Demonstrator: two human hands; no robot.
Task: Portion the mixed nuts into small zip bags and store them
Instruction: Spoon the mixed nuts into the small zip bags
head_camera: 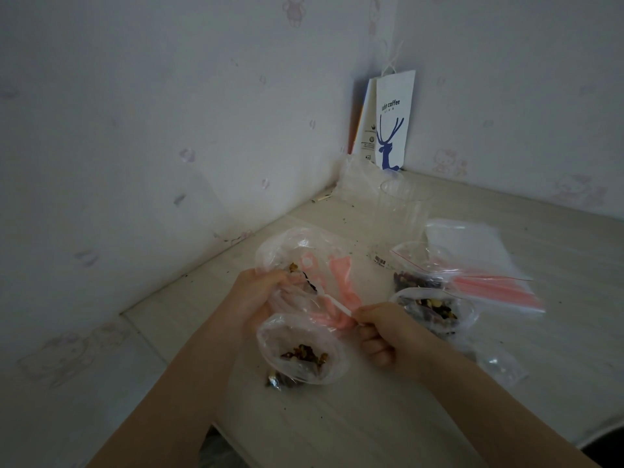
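Clear sack [297, 248] of nuts gripped by left hand [260, 292]; right hand [381, 332] pinches spoon [334, 303] reaching inside; nut-holding zip bag [290, 332] just below.

Dim corner, patterned wallpaper [169, 113], pale table [371, 417]

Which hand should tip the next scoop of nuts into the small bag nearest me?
Right. The right hand already pinches the spoon, whose tip is inside the big bag, next to the open small bag. The left hand is busy gripping the big bag's mouth.
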